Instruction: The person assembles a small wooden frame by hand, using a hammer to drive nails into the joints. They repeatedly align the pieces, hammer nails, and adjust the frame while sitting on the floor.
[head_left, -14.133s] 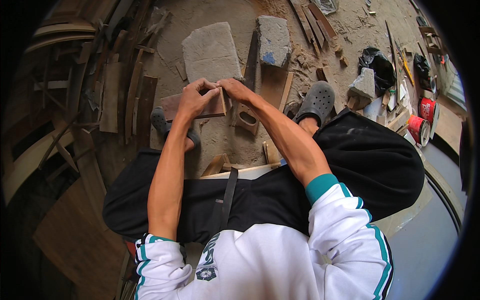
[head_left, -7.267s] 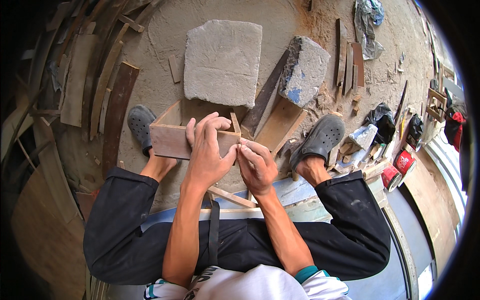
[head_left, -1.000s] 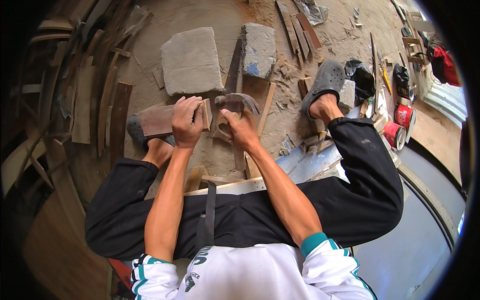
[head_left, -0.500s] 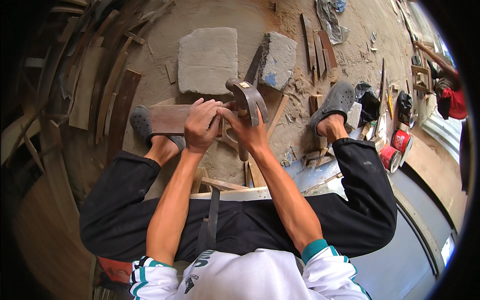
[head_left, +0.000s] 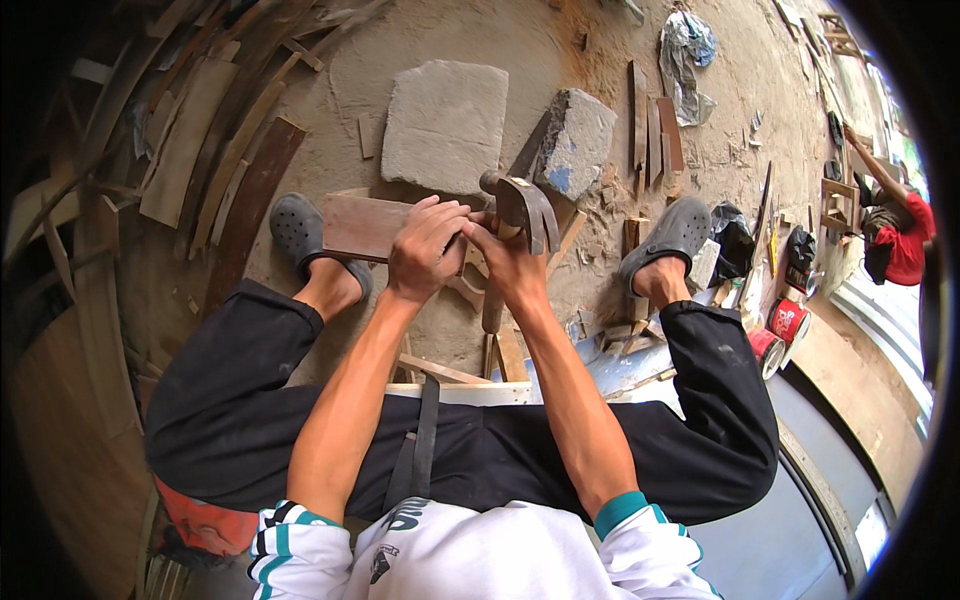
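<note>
A reddish-brown wooden board (head_left: 362, 226) lies level between my feet, its right end under my left hand (head_left: 425, 248). The fingers of that hand are closed over the board's end. My right hand (head_left: 512, 262) is wrapped round a claw hammer (head_left: 520, 207), whose head sits above the fist while the handle points down toward me. Both hands meet at the board's right end, thumb and fingertips close together. Whether something small is pinched between them is hidden.
Ahead are a pale concrete slab (head_left: 447, 125) and a rough block (head_left: 580, 140) with blue paint. Wood strips (head_left: 255, 205) pile up at left. Red cans (head_left: 788, 322) and a black bag (head_left: 733, 240) are at right. A person in red (head_left: 905, 240) is at far right.
The whole view has shifted a little, so the slab and block sit lower and further right. My hands, the board and the hammer keep nearly the same pose.
</note>
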